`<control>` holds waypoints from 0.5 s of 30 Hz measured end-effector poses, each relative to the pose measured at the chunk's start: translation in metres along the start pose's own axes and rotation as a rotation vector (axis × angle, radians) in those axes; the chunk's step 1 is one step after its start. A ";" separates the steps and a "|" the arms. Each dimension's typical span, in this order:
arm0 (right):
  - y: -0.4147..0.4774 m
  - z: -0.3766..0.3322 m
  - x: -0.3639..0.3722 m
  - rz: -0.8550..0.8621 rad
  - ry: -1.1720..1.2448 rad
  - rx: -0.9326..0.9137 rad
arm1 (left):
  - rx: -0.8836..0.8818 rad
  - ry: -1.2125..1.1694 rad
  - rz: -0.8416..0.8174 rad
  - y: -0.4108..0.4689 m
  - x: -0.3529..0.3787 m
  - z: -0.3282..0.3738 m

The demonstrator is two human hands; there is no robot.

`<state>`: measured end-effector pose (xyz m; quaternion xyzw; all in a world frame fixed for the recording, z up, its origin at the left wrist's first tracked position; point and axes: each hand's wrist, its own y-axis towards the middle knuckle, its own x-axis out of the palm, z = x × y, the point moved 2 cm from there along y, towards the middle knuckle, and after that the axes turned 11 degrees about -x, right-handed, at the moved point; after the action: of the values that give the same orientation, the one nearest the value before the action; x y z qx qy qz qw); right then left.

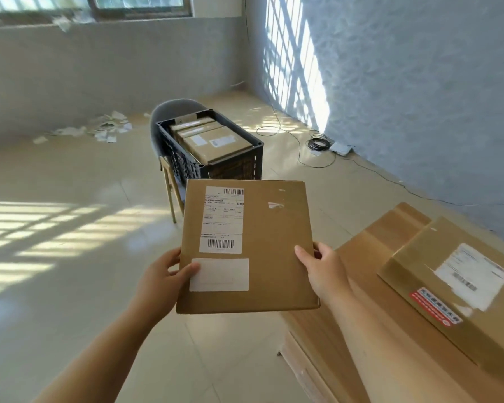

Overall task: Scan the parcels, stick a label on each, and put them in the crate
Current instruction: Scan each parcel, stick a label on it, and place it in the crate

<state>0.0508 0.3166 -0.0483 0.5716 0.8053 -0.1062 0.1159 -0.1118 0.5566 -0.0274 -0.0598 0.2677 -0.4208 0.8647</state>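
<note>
Both hands hold a flat cardboard parcel [246, 245] in the air, face up. The left hand [165, 276] grips its left edge with the thumb pressed on top beside a blank white label [219, 274]; the fingers beneath are hidden by the box. The right hand [322, 270] clasps the right edge the same way, thumb on top, fingers out of sight underneath. Above the blank label sits a printed shipping label [222, 219] with two barcodes; its small text is too blurred to read. At the right, a second parcel [460, 286] lies on a wooden table [370, 266], both cut off by the frame edge. Farther off, a dark plastic crate [230, 167] rests on a grey chair [160, 123], mostly hiding the seat. It contains several labelled boxes [216, 142]; their number is unclear. Scraps of paper [99, 129] litter the floor by the far wall.
</note>
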 end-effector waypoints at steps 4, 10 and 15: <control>0.046 -0.007 0.040 -0.030 -0.004 0.027 | -0.005 0.028 0.003 0.056 -0.025 0.006; 0.150 -0.014 0.098 -0.047 0.011 0.034 | -0.006 0.026 0.047 0.170 -0.049 0.034; 0.256 -0.030 0.145 -0.065 0.033 0.049 | -0.042 0.052 0.079 0.280 -0.072 0.075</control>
<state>0.2440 0.5389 -0.0741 0.5496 0.8223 -0.1202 0.0851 0.0854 0.7809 -0.0259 -0.0563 0.3012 -0.3820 0.8719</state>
